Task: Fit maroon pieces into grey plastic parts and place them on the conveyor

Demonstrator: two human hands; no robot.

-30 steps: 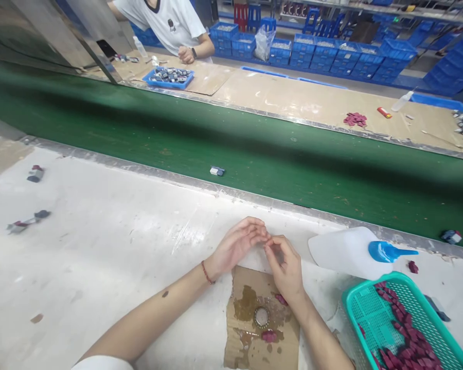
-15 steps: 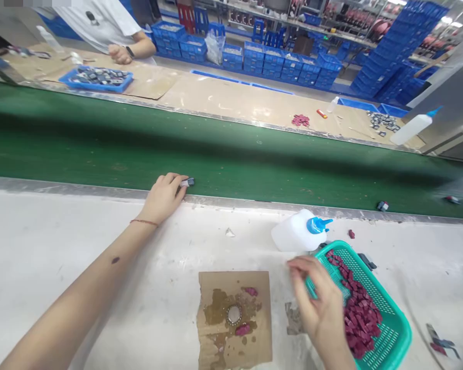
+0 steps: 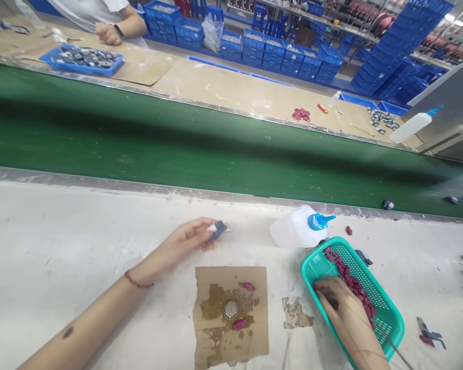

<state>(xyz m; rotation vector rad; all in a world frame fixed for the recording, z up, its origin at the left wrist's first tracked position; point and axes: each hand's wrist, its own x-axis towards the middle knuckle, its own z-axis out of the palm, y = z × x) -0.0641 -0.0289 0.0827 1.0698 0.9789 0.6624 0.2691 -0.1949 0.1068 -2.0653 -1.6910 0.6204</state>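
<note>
Our left hand (image 3: 196, 235), nearly closed, pinches one grey-and-white piece (image 3: 217, 231), its end apparently kept clear. Our right hand (image 3: 341, 313), half curled inside one green basket's (image 3: 315, 263) left edge near uncounted maroon pieces (image 3: 358, 290), hides its grip. One stained cardboard sheet (image 3: 256, 341), probably catching drips, bears one bottle cap (image 3: 230, 309) and two maroon bits (image 3: 239, 324).

You had no readable txt, labels, brands, nos. or signs, 12 o'clock all the way rnd.
</note>
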